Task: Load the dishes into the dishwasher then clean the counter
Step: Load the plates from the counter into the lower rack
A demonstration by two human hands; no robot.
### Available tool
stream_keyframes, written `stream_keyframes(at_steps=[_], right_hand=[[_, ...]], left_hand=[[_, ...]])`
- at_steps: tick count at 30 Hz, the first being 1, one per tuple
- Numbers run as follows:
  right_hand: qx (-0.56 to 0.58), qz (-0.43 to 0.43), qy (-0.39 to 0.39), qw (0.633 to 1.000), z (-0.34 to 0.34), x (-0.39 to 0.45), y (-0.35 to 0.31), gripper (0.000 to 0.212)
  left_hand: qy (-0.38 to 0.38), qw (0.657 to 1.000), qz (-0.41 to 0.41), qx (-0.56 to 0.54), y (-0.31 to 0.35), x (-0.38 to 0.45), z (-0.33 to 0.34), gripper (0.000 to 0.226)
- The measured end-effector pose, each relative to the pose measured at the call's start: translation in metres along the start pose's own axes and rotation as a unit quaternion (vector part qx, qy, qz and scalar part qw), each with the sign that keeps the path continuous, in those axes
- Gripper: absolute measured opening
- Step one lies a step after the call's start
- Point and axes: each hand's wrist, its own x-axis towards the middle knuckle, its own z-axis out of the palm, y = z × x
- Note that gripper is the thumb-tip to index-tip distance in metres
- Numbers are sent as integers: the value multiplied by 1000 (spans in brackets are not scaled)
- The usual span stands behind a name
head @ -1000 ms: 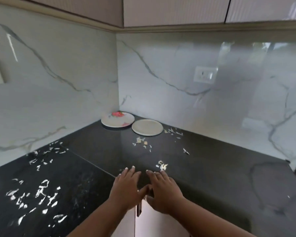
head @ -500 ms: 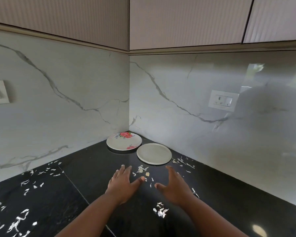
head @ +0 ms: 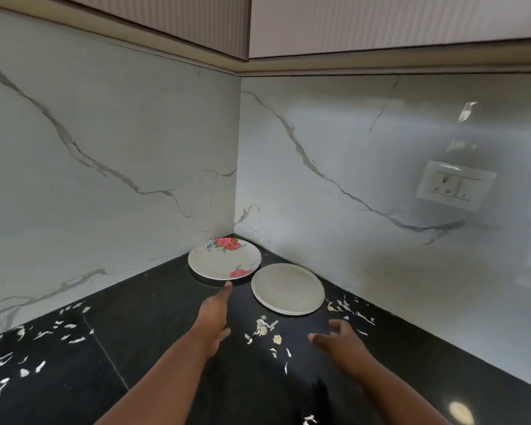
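Two plates lie in the far corner of the black counter (head: 154,305). The floral plate (head: 223,261) with red roses is on the left, the plain cream plate (head: 287,288) just to its right. My left hand (head: 215,314) stretches forward, fingertips just short of the floral plate's near rim, holding nothing. My right hand (head: 341,340) hovers open, fingers spread, a little in front of the plain plate. Neither hand touches a plate. No dishwasher is in view.
Pale food scraps (head: 262,328) lie scattered between my hands, more scraps (head: 347,306) along the right wall and others (head: 28,351) on the left counter. Marble backsplash walls meet at the corner. A wall socket (head: 455,184) sits on the right; cabinets hang above.
Both hands have moved forward from the counter's front edge toward the plates and spread apart. The view has closed in on the corner.
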Motion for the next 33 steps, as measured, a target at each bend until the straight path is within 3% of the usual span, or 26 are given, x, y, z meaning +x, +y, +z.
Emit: stream_keyframes(at_steps=[3, 9, 14, 21, 27, 33], right_hand=[[91, 59, 11, 994, 4, 23, -3, 65], [230, 165, 15, 959, 14, 62, -9, 59], [291, 202, 46, 934, 28, 97, -12, 55], [336, 245, 92, 905, 34, 150, -16, 42], [395, 274, 89, 872, 34, 187, -20, 23], [416, 306, 79, 853, 38, 209, -27, 19]], left_hand=[[2, 989, -55, -137, 11, 44, -1, 73], [20, 978, -102, -182, 11, 121, -2, 74], [18, 970, -107, -216, 15, 168, -5, 73], [25, 979, -96, -179, 32, 219, -8, 62], [45, 988, -96, -117, 22, 238, -6, 33], [84, 990, -85, -80, 17, 245, 1, 31]])
